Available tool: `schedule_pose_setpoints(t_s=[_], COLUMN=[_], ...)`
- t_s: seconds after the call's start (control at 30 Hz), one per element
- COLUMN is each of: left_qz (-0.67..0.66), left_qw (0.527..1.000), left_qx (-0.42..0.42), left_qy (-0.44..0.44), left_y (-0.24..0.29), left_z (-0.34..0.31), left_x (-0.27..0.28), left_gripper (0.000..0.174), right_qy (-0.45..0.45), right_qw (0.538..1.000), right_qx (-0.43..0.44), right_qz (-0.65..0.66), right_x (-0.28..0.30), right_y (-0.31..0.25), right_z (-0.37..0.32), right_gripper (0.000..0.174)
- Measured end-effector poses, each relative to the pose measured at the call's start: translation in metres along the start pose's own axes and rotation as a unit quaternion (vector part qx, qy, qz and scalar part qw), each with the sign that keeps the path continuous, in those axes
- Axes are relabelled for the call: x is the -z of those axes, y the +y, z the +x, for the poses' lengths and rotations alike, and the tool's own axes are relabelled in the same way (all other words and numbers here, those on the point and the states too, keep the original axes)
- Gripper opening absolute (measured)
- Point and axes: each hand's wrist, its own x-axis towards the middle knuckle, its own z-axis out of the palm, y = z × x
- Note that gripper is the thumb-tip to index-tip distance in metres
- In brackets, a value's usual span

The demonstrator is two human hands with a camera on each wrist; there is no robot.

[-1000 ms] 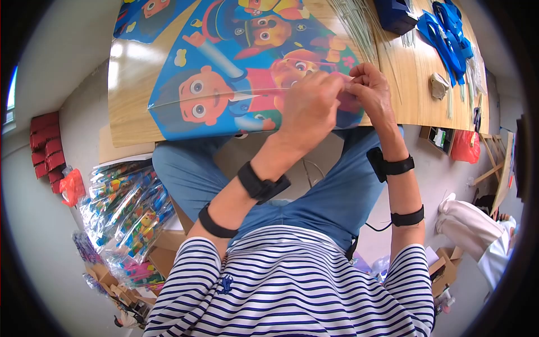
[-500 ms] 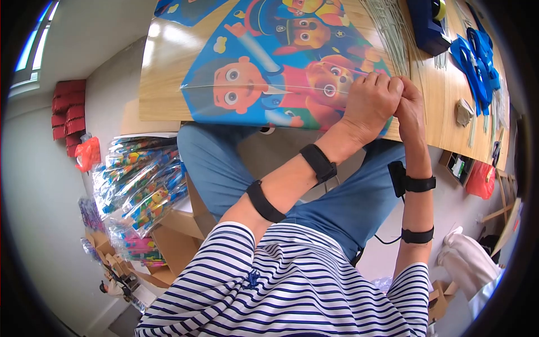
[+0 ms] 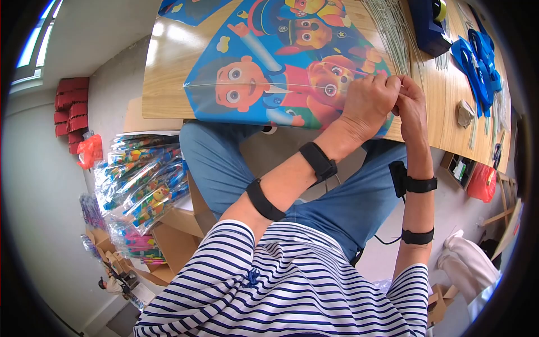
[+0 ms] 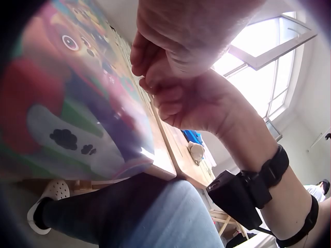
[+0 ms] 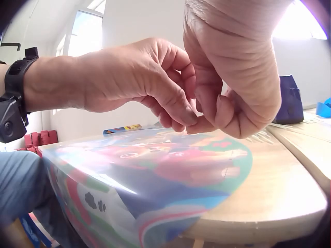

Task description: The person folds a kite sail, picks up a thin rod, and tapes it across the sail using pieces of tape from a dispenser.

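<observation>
A printed plastic kite (image 3: pixel 252 104) with cartoon figures lies over the table's near edge, a thin pale rod (image 3: pixel 286 86) running along its middle. At the kite's right end both hands meet, fingertips against fingertips. My left hand (image 3: pixel 370 104) has its fingers curled and pinches there. Close against it, my right hand (image 3: pixel 412 109) pinches too, thumb and fingers bent. In the right wrist view the left hand (image 5: pixel 139 77) and right hand (image 5: pixel 232 67) join just above the kite's surface (image 5: pixel 170 165). Their fingers hide the exact part they pinch.
Thin pale sticks (image 3: pixel 387 28) lie beyond the hands, beside a dark blue tape dispenser (image 3: pixel 426 28). Blue straps (image 3: pixel 477 64) and a small beige lump (image 3: pixel 465 112) sit farther right. Bagged colourful kites (image 3: pixel 143 180) are piled at the left, and another printed sheet (image 3: pixel 191 10) lies at the back.
My left hand has moved right along the kite, up against the right hand. The head view has turned, so the table appears farther right. During the last half second the hands barely shift.
</observation>
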Motion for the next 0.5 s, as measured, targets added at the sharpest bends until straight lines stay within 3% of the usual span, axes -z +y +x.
schedule_pose_setpoints(t_s=[0.5], left_qz=[0.009], left_qw=[1.000], left_qx=[-0.009], left_qy=[-0.018], left_y=[-0.0017], left_z=[0.0012], left_x=[0.0045], left_gripper=[0.021], right_qy=[0.004], right_qw=[1.000], right_qx=[0.001], right_qz=[0.018], right_x=[0.0009], right_y=[-0.0029], right_z=[-0.0029], right_gripper=[0.024])
